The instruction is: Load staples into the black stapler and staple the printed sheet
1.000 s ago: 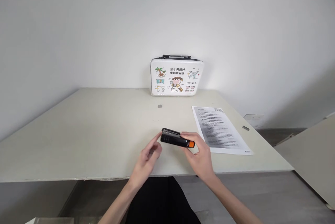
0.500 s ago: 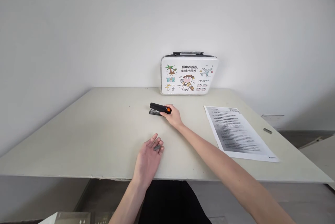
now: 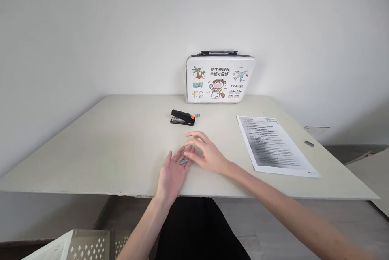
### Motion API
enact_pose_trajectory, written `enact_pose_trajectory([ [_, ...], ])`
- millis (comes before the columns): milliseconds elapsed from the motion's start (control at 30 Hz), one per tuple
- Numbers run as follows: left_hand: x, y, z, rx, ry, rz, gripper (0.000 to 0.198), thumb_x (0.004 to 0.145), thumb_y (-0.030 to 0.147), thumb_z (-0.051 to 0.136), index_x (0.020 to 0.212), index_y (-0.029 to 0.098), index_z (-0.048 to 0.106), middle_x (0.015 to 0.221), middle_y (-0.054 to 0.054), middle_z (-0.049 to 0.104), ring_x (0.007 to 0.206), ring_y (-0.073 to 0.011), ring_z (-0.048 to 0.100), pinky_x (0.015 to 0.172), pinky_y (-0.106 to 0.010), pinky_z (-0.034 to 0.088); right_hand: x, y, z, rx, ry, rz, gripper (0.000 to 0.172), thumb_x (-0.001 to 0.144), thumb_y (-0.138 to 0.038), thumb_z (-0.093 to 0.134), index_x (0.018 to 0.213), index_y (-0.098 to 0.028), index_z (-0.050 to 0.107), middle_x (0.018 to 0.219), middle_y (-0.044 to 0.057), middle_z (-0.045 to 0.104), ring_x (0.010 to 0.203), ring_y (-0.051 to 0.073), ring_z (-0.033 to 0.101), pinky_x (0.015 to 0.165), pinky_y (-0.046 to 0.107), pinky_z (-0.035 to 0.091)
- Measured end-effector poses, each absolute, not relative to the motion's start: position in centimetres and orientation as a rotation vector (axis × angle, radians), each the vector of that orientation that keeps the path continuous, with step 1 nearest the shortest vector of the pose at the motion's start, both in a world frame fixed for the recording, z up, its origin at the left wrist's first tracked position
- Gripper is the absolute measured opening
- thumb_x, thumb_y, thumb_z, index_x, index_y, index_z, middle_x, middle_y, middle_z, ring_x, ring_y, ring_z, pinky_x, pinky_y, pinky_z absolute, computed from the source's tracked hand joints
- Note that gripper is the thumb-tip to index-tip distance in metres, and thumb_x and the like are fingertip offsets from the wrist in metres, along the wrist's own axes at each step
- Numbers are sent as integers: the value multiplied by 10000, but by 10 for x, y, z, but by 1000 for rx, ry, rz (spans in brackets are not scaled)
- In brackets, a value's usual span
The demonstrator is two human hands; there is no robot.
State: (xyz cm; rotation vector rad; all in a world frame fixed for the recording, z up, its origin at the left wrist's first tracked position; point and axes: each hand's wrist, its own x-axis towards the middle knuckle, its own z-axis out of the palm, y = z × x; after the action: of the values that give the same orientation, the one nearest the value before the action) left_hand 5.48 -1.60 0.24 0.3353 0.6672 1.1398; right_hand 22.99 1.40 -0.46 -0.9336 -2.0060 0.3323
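From the head view I see my left hand (image 3: 173,173) lying palm-up and open on the pale grey desk (image 3: 100,146), with a small grey strip of staples (image 3: 184,161) resting across its fingertips, not pinched. My right hand (image 3: 206,152) is just beside it, fingers spread and loose, holding nothing; its fingertips hang right at the strip, so the right is the hand nearer to taking it, though whether they touch it I cannot tell. The strip's long axis runs slantwise, rising to the right, toward the right hand. Beyond both hands, well apart, lies the black stapler with an orange end (image 3: 182,118), its length running left to right, with a second small grey staple strip (image 3: 197,115) just beside its orange end. Right of the right hand lies a printed white sheet of paper (image 3: 273,146); its text is too blurred to read. Farther back stands a white cartoon-printed carry case (image 3: 219,79).
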Motion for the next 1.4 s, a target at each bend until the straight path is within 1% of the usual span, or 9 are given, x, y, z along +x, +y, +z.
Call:
enact_pose_trajectory([
  [133,55,-15,0,428,696,1088,441,1090,391,461,1343,80,646,1391,-213,670,1338,-298,616,1122,-423,500,229,-6,-7,-963,-2171,232,200,918,-302,778,1108,-261,731,1476,123,550,1361,279,556,1073,485,552],
  [333,62,-16,8,544,719,1064,419,1109,421,418,1260,109,654,1410,-216,658,1329,-305,628,1115,-441,499,241,-19,0,-986,-2110,129,80,979,-259,703,1057,-249,719,1345,87,653,1291,226,600,1091,447,531],
  [467,66,-17,17,554,761,1095,362,1097,393,443,1205,110,641,1357,-236,684,1284,-328,667,1167,-495,465,314,-39,3,-1152,-1958,-5,105,1005,-302,660,1086,-272,719,1293,85,679,1209,241,648,1035,464,548],
  [600,67,-15,17,611,803,1093,313,1067,361,509,1198,119,658,1325,-211,707,1280,-326,672,1184,-482,460,429,-70,-10,-1568,-1734,-60,200,1016,-420,601,1059,-272,728,1089,75,741,1075,268,688,945,461,567],
  [700,67,-14,14,658,834,1083,289,1046,345,551,1177,123,681,1280,-196,726,1261,-326,681,1159,-473,487,505,-93,-27,-1930,-1509,-62,278,988,-486,573,1045,-266,734,1057,79,769,1024,271,705,883,411,560],
  [867,67,-14,14,701,902,1104,264,1048,309,547,1162,123,696,1170,-168,753,1164,-300,726,1072,-430,550,567,-106,-52,-2118,-1235,-140,331,942,-469,540,1005,-207,732,988,133,750,883,295,698,761,409,525],
  [1067,66,-12,12,761,873,1093,247,1003,312,633,1151,130,710,1131,-148,760,1128,-291,731,1038,-408,563,579,-101,-68,-2159,-1119,-207,427,929,-483,549,1190,-175,686,1142,173,677,866,270,672,786,410,522],
  [1200,68,-15,15,781,908,1110,238,976,304,671,1123,125,728,1080,-138,770,1080,-276,740,1015,-386,568,576,-104,-70,-2084,-1211,-219,461,935,-501,549,1233,-166,659,1252,200,636,1082,300,647,962,431,506],
  [1400,69,-15,8,880,910,1142,432,827,468,828,1074,119,762,1036,-143,775,1036,-293,731,995,-405,565,558,-101,-61,-1940,-1617,-172,550,1013,-616,429,1366,-249,638,1511,139,584,1466,368,433,1183,571,351],
])
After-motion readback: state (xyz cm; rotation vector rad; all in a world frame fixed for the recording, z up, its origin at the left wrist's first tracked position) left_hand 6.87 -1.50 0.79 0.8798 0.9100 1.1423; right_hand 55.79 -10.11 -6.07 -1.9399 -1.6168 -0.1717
